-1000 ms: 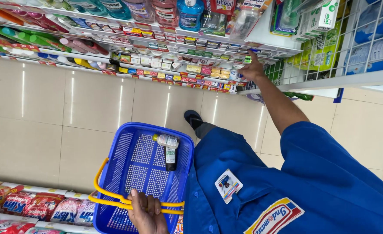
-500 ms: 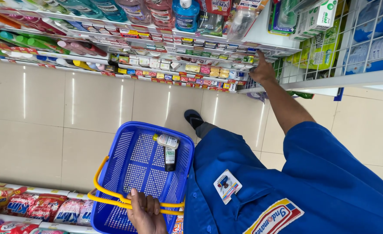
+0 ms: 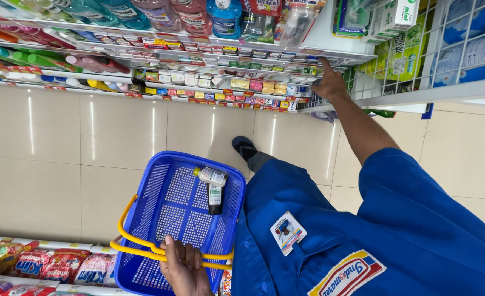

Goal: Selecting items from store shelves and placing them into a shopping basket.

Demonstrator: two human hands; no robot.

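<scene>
1. the left hand (image 3: 185,268) has its grip closed around the yellow handles (image 3: 143,249) of a blue shopping basket (image 3: 165,219), fingers curled over both handles where they meet at the near rim.
2. the basket hangs from that hand above the pale tiled floor (image 3: 89,159), its mesh walls and bottom showing through.
3. inside the basket, near the far rim, lie a small white bottle (image 3: 212,176) and a dark tube (image 3: 215,198), touching each other, the tube pointing toward the near side.
4. the right hand (image 3: 328,83) is stretched up to the shelf edge (image 3: 286,55), forefinger raised against the row of price tags; its grip holds nothing i can see, and the other fingers are loosely bent.
5. just beside that hand sit rows of small boxed goods (image 3: 253,85) on the lower shelves, with bottles (image 3: 224,16) standing on the shelf above.
6. a white wire rack (image 3: 445,49) with green packets stands to the right of the hand.
7. a blue uniform shirt (image 3: 374,235) with a clipped badge fills the lower right; a dark shoe (image 3: 245,147) shows on the floor.
8. snack packets (image 3: 45,266) line a low shelf at the bottom left.
</scene>
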